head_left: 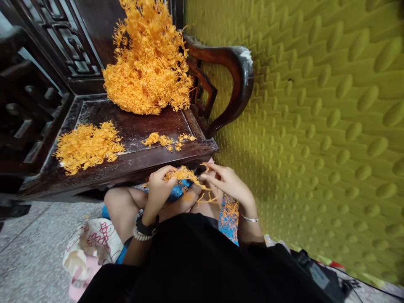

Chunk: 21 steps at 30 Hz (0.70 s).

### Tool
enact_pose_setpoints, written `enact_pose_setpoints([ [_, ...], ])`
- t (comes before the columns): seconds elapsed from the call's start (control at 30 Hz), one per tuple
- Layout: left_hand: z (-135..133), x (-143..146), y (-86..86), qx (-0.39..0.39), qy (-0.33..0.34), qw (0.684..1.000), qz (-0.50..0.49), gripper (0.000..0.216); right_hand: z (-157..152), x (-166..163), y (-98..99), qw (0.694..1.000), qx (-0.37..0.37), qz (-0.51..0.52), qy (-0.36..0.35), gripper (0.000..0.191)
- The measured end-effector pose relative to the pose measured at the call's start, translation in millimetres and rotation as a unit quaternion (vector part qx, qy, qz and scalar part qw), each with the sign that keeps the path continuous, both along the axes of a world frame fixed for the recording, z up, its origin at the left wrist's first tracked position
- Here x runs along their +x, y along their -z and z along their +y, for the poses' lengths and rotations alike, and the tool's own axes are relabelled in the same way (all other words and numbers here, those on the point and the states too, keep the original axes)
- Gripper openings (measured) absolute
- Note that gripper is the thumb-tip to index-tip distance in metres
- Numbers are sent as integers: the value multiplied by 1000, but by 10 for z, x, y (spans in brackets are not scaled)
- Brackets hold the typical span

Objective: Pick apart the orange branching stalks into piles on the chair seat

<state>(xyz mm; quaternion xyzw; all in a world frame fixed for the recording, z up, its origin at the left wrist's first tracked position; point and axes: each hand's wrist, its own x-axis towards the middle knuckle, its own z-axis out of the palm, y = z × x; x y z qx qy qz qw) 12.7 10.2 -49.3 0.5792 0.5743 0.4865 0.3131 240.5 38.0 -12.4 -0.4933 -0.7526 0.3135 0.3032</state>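
Observation:
My left hand [160, 185] is closed on a strand of orange spidery plastic pieces [186, 174], held above my lap. Thumb and fingers of my right hand [225, 179] pinch a thin orange bit at the strand's right end. A few thin orange stems [208, 198] dangle below, between the hands. On the dark wooden chair seat in front lie a flat pile of similar orange pieces [90, 145] at the left and a small scatter [166, 141] nearer the hands. A tall orange heap [150, 71] rises behind them.
The dark wooden chair [142, 126] has a curved armrest [241, 80] at the right. Beside it stands a yellow-green embossed wall [315, 105]. A blue sheet with orange scraps [230, 214] lies under my legs. A white and pink bag [91, 244] rests on the speckled floor.

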Motion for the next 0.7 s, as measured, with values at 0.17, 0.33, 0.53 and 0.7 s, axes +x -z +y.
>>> enact_pose_setpoints([
  [0.17,96,57,-72,-51,104,990,-84,15,-94,-247,246,997,20,71,34,49],
  [0.33,192,60,-174,-43,181,975,-122,17,-227,-413,245,975,78,203,49,77],
  [0.53,208,143,-307,4,218,974,58,34,-92,-615,521,956,-112,259,-81,65],
  [0.7,124,-105,-277,88,132,974,162,36,13,-714,642,923,-191,335,4,43],
])
